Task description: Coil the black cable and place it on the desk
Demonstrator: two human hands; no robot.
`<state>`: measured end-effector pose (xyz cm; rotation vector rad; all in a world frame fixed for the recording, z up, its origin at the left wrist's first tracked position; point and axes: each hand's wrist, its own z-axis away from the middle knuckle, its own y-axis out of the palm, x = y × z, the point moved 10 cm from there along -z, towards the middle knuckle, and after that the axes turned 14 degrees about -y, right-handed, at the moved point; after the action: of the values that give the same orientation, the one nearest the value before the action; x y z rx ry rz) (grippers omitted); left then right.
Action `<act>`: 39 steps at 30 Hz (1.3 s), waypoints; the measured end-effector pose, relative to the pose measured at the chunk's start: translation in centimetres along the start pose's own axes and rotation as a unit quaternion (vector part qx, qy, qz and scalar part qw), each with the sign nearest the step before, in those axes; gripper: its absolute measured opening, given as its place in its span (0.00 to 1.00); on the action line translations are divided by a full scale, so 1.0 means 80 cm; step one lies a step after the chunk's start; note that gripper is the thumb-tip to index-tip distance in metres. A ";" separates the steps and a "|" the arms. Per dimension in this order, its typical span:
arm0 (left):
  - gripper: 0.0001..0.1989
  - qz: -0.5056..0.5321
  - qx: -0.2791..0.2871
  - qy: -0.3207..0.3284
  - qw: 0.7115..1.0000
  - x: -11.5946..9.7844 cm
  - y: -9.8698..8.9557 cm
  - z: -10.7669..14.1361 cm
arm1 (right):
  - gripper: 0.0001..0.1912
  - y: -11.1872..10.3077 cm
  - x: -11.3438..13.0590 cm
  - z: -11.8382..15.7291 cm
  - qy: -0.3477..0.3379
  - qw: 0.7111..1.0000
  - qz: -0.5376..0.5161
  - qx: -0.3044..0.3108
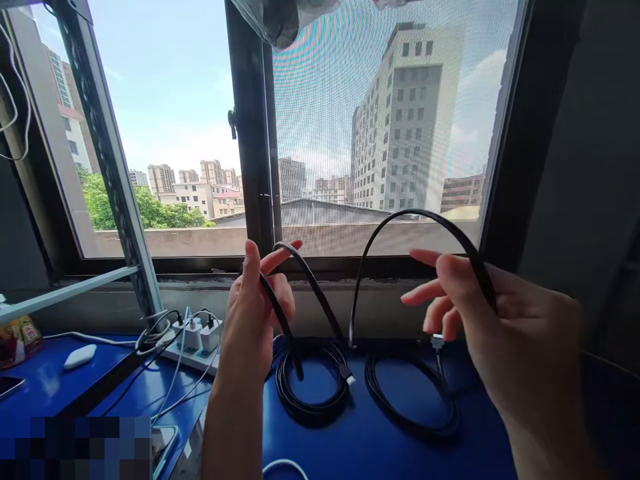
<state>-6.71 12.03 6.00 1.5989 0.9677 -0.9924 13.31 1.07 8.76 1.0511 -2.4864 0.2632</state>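
Note:
My left hand (pixel 257 313) is raised in front of a window and pinches a black flat cable (pixel 320 293) between thumb and fingers. The cable runs down to a coil (pixel 310 383) lying on the blue table (pixel 360 440). My right hand (pixel 480 313) holds another black cable (pixel 405 217) that arches up in a loop over its fingers and drops to a second coil (pixel 410 400) on the table. A connector plug (pixel 347 373) rests on the left coil, and a silver plug (pixel 437 342) hangs under my right hand.
A white power strip (pixel 193 337) with several chargers and white leads sits at the left by the sill. A white mouse (pixel 80 355) and a phone (pixel 10 385) lie further left. The window frame (pixel 253 133) and a metal rack upright (pixel 107 153) stand behind.

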 end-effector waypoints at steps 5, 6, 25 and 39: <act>0.30 -0.046 0.050 -0.040 0.997 0.018 0.028 0.004 | 0.19 0.050 0.007 0.018 0.007 0.993 -0.013 0.115; 0.31 -0.058 0.060 -0.047 0.995 0.022 0.034 0.005 | 0.18 0.058 0.007 0.021 0.015 0.991 -0.021 0.134; 0.31 -0.103 0.090 -0.042 0.990 0.030 0.044 0.003 | 0.25 0.080 0.003 0.041 0.124 0.956 -0.117 0.238; 0.23 -0.193 0.140 -0.031 0.971 0.023 0.050 0.007 | 0.12 0.067 0.007 0.019 -0.045 0.971 0.052 0.228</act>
<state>-2.44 10.88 5.50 1.6258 1.1620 -1.4933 8.64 3.92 7.63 1.1229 -2.6327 0.8717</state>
